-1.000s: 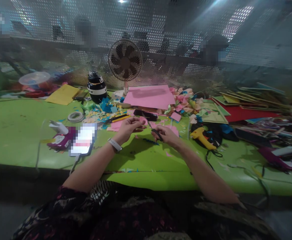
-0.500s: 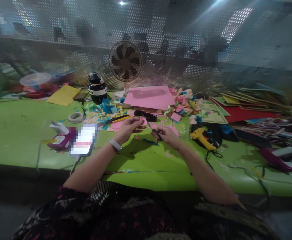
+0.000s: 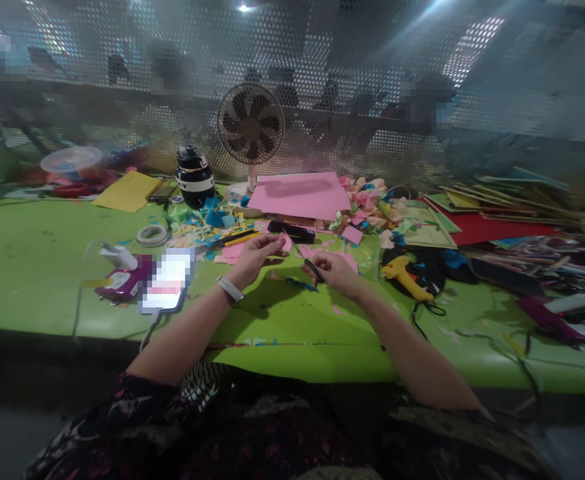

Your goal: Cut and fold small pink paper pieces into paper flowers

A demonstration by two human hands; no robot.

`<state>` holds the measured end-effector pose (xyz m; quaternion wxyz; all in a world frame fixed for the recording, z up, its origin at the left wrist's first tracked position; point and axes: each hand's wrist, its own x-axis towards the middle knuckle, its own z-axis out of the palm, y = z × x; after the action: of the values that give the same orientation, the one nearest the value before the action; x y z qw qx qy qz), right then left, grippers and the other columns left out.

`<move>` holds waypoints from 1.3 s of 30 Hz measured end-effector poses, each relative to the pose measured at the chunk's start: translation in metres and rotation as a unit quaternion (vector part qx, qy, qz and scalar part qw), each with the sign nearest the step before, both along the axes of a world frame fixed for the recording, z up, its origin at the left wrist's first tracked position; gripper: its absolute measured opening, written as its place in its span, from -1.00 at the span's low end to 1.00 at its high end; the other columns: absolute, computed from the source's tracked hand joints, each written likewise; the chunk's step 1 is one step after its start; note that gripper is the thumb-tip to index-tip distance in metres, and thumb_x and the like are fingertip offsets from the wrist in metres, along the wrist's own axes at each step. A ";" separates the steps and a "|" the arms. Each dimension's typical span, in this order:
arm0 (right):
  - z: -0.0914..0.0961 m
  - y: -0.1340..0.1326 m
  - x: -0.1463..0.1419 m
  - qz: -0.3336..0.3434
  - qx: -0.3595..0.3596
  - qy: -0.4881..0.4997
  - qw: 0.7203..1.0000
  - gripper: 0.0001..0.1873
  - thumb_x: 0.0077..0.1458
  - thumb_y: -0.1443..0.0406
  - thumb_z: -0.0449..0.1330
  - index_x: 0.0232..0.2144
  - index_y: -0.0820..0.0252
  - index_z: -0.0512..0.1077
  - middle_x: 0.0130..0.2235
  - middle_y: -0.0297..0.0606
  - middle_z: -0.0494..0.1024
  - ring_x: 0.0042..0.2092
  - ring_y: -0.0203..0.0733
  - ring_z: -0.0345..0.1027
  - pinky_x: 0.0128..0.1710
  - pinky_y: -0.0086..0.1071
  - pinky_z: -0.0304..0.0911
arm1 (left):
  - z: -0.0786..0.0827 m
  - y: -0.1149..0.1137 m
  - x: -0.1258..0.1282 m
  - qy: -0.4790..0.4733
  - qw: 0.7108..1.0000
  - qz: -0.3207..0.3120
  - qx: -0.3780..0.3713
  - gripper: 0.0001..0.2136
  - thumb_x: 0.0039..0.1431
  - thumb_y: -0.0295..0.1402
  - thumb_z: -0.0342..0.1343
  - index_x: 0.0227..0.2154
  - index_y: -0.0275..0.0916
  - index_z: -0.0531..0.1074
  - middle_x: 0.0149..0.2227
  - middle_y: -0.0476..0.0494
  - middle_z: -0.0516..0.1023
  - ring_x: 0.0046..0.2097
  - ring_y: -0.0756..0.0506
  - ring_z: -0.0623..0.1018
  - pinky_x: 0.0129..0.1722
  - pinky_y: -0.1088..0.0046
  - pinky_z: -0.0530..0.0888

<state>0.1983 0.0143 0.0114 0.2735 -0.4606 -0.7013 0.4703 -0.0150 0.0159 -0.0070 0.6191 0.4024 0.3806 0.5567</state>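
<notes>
A small piece of pink paper (image 3: 286, 243) is pinched in the fingertips of my left hand (image 3: 258, 257), which is closed and has a white band at the wrist. My right hand (image 3: 336, 272) is closed around the dark handles of a pair of scissors (image 3: 313, 269). Their blades point up and left, close to the pink paper; whether they touch it I cannot tell. Just behind my hands lies a black stapler-like object (image 3: 292, 232). Pink scraps (image 3: 351, 235) and a yellow pencil-like stick (image 3: 242, 238) lie around them on the green table (image 3: 292, 327).
A lit phone (image 3: 167, 280) with a cable lies at left, near a tape roll (image 3: 153, 235). Behind stand a black bottle (image 3: 195, 180) and a fan (image 3: 251, 125), beside pink sheets (image 3: 299, 193). At right are a yellow glue gun (image 3: 405, 277) and stacked coloured papers (image 3: 512, 207).
The pink paper in my left hand has shifted slightly and shows a narrower shape. The scissors have turned a little; both hands stay almost in place.
</notes>
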 end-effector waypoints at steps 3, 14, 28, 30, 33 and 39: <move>-0.002 0.001 0.000 -0.003 0.002 -0.001 1.000 -0.35 -0.30 -0.24 0.39 -0.57 0.12 0.26 -0.58 -0.44 0.33 -0.51 -0.30 0.28 -0.49 -0.35 0.20 | -0.002 0.001 0.000 -0.007 1.000 0.006 0.000 -0.55 -0.26 -0.10 0.50 -0.34 -0.24 0.50 -0.39 -0.01 0.56 -0.38 0.01 0.60 -0.34 0.50 0.52; -0.001 -0.002 -0.001 0.004 -0.008 -0.002 1.000 -0.36 -0.29 -0.22 0.40 -0.57 0.14 0.28 -0.58 -0.45 0.31 -0.50 -0.31 0.27 -0.47 -0.35 0.20 | 0.000 0.001 0.001 -0.004 0.999 0.034 0.007 -0.51 -0.33 -0.05 0.50 -0.41 -0.26 0.48 -0.46 0.01 0.52 -0.44 0.03 0.55 -0.37 0.48 0.52; 0.002 0.000 0.002 0.017 -0.018 0.002 1.000 -0.38 -0.29 -0.20 0.42 -0.57 0.14 0.29 -0.57 -0.42 0.36 -0.50 -0.29 0.34 -0.47 -0.35 0.29 | -0.010 0.007 -0.004 0.048 0.996 0.025 0.076 -0.58 -0.14 -0.01 0.41 -0.44 -0.25 0.45 -0.47 0.04 0.46 -0.45 0.07 0.46 -0.38 0.51 0.51; 0.003 -0.001 0.002 0.020 -0.022 0.007 1.000 -0.38 -0.29 -0.20 0.42 -0.57 0.14 0.30 -0.56 -0.42 0.37 -0.51 -0.30 0.33 -0.47 -0.35 0.29 | -0.010 0.007 -0.004 0.052 0.995 0.020 0.077 -0.58 -0.14 -0.01 0.41 -0.44 -0.25 0.45 -0.46 0.03 0.46 -0.45 0.07 0.45 -0.37 0.51 0.51; 0.003 -0.001 0.002 0.027 -0.031 0.005 0.999 -0.39 -0.26 -0.20 0.41 -0.56 0.14 0.30 -0.57 -0.41 0.39 -0.51 -0.29 0.34 -0.45 -0.34 0.32 | -0.008 0.005 -0.004 0.058 0.995 0.018 0.077 -0.58 -0.13 0.00 0.40 -0.44 -0.24 0.45 -0.46 0.03 0.46 -0.44 0.06 0.45 -0.36 0.50 0.51; 0.004 -0.001 0.002 0.033 -0.024 -0.002 0.999 -0.40 -0.21 -0.21 0.39 -0.56 0.13 0.30 -0.57 -0.37 0.40 -0.51 -0.28 0.35 -0.45 -0.32 0.31 | -0.003 0.004 -0.004 0.070 0.994 0.005 0.083 -0.62 -0.12 -0.04 0.40 -0.47 -0.24 0.45 -0.48 0.03 0.44 -0.46 0.07 0.42 -0.39 0.51 0.49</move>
<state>0.2005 0.0131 0.0151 0.2453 -0.4446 -0.7052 0.4949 -0.0187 0.0197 -0.0105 0.5523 0.4885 0.3775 0.5602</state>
